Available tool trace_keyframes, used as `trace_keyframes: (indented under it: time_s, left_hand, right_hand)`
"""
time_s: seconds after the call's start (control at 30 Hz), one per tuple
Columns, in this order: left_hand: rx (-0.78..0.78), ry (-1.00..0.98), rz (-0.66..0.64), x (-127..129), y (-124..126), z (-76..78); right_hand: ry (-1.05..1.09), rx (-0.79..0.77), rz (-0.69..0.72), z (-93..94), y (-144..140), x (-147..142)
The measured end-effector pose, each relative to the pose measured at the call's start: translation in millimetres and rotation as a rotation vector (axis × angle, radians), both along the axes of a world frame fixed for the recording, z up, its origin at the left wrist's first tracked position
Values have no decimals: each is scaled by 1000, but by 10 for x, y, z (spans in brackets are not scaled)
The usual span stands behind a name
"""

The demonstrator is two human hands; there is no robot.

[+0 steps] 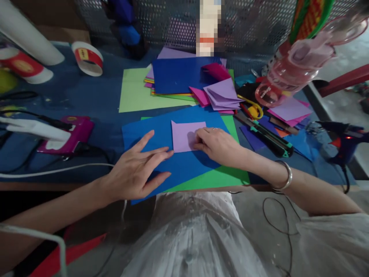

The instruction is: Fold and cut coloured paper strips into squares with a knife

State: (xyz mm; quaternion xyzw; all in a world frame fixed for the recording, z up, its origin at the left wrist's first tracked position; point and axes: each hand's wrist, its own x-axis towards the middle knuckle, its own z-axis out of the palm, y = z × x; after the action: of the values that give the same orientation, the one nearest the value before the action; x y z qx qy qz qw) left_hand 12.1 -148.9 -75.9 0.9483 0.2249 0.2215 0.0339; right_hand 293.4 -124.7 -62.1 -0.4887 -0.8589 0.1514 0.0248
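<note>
A folded light-purple sheet of paper (184,137) lies on a larger blue sheet (155,123), with a green sheet (227,179) partly showing underneath. My left hand (135,167) rests palm-down on the blue sheet with fingers spread, its middle fingertips at the lower left edge of the purple paper. At that paper's right edge, my right hand (216,144) has its fingers curled together and closed on the edge. The right fingers hide that side of the paper. A small pointed flap sticks up at the paper's top left corner.
Behind lie stacked coloured papers (178,77) and folded purple pieces (221,94). To the right are a utility knife (268,136), yellow-handled scissors (253,109), a pink bottle (285,77) and a glue gun (344,138). A purple power strip (77,132) with cables and a paper cup (88,57) stand left.
</note>
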Motion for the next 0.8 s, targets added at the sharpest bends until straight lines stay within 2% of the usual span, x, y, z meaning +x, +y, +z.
trace_keyframes:
  time_s: [0.1,0.17,0.23,0.33,0.4,0.47,0.57,0.67,0.73,0.8]
  left_hand:
    - [-56,-90,36,5,16,72]
    - [-111,-169,194,70,44,171]
    - [-188,-249,410,165,111,290]
    - [-392,-313,537,310,312,446]
    - [-505,-395,542,390,492,497]
    - [-529,-478,533,451,667,494]
    - [-564,-566,498,499,845,420]
    - [-658,-637,425,486,899,336]
    - [-790,-720,383,465,895,296]
    - [-949,-793,346,453,878,264]
  right_hand:
    - [87,-1,-11,-6,23,20]
    - [181,85,-41,-15,61,50]
    - [282,207,-91,-32,117,92]
    - [404,274,-163,-90,205,163]
    - [474,209,-214,-148,242,205]
    - [568,102,-245,-196,249,235]
    - [755,15,-175,-186,212,252]
    - [866,189,-23,-80,136,247]
    - [881,349,50,-11,83,239]
    - [881,445,82,23,44,231]
